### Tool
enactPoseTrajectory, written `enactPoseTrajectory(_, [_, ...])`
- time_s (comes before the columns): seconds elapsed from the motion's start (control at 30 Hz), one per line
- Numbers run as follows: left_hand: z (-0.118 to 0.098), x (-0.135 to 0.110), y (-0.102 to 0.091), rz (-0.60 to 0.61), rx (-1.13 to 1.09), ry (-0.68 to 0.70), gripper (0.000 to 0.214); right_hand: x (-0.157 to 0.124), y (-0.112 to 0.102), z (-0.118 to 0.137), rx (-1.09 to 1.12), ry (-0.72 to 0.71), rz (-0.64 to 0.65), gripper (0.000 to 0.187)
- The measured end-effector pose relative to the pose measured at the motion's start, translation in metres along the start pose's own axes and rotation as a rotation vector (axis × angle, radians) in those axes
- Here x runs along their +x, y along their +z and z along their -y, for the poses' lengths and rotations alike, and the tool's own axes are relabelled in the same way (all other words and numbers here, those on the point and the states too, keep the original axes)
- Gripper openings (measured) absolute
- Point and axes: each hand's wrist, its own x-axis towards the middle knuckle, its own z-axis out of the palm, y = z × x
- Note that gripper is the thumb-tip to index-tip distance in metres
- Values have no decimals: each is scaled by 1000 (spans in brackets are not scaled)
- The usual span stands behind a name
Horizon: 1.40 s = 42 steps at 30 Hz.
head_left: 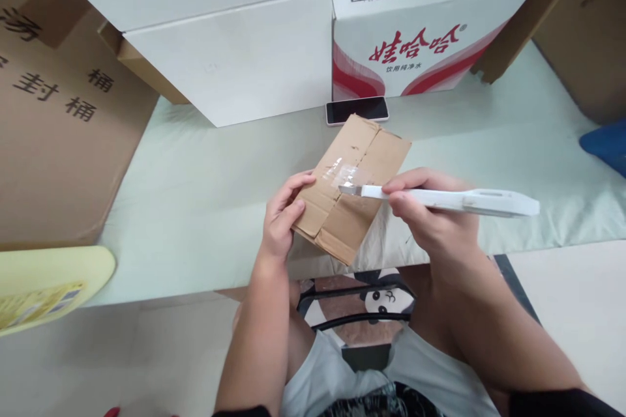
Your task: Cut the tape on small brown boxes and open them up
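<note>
A small brown cardboard box (359,163), sealed with clear tape, lies tilted at the near edge of the pale green table (195,195). My left hand (281,218) grips its left side, fingers curled over the top face. My right hand (430,212) is closed round a white utility knife (454,201). The knife's blade tip rests on the clear tape (348,177) in the middle of the box's top.
A phone (357,109) lies face up just beyond the box. Behind it stand a white carton with red lettering (425,32) and plain white boxes (235,58). A large brown carton (53,117) stands at left, a yellow object (44,283) near left, a blue thing (606,143) at right.
</note>
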Motion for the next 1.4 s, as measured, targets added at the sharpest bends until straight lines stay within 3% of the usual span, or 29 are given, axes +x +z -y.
enactPoseTrajectory(0.17, [-2, 0, 2, -5, -13, 7, 32, 1, -1, 0, -62, -127, 94, 20])
enactPoseTrajectory(0.37, [-1, 0, 1, -11, 17, -1, 34, 1, 3, -7, 45, -106, 153, 10])
enactPoseTrajectory(0.57, [-2, -1, 2, -16, 35, -12, 36, 3, 3, -4, 3, -85, 230, 11])
enactPoseTrajectory(0.9, [-2, -1, 1, -9, 29, -9, 33, 3, 3, -4, -41, 3, 182, 31])
enactPoseTrajectory(1.4, [-1, 0, 3, -44, 32, -28, 36, 3, 3, -3, -44, -40, 216, 20])
